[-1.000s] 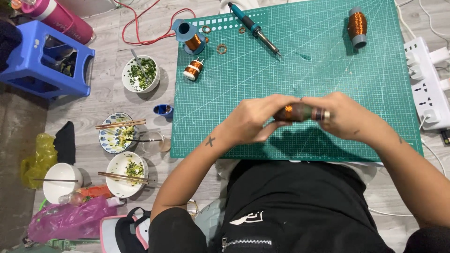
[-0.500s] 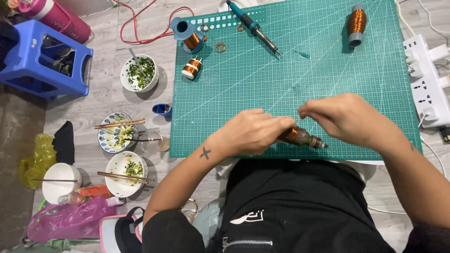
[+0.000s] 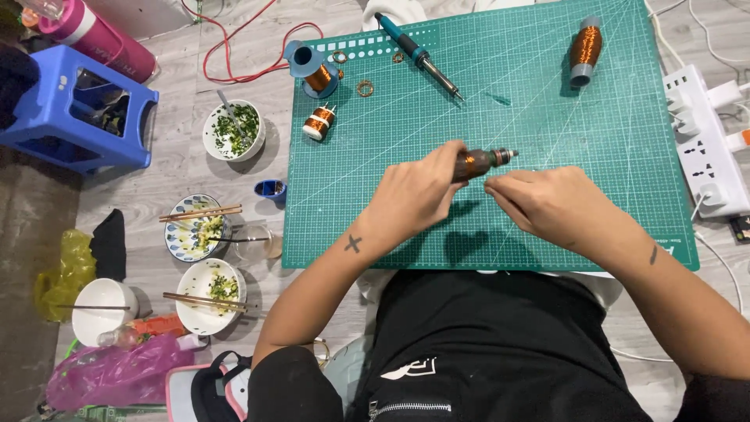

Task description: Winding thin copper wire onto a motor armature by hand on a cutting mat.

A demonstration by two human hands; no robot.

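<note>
Over the green cutting mat [image 3: 547, 117] on the floor, the left hand [image 3: 418, 195] has its grip clamped round a copper wire coil [image 3: 478, 162], held just above the mat's middle. The right hand [image 3: 547, 205] pinches its fingertips together just beside the coil's metal tip. A soldering iron [image 3: 418, 55] lies well apart.

light: bright, even, overhead | shadows: soft, under hands [image 3: 414, 195] | focus: sharp | edges: slight wide-angle bend

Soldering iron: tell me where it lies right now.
In the head view, the soldering iron lies at the green cutting mat's far edge, left of centre, beside the blue wire spool.
</note>
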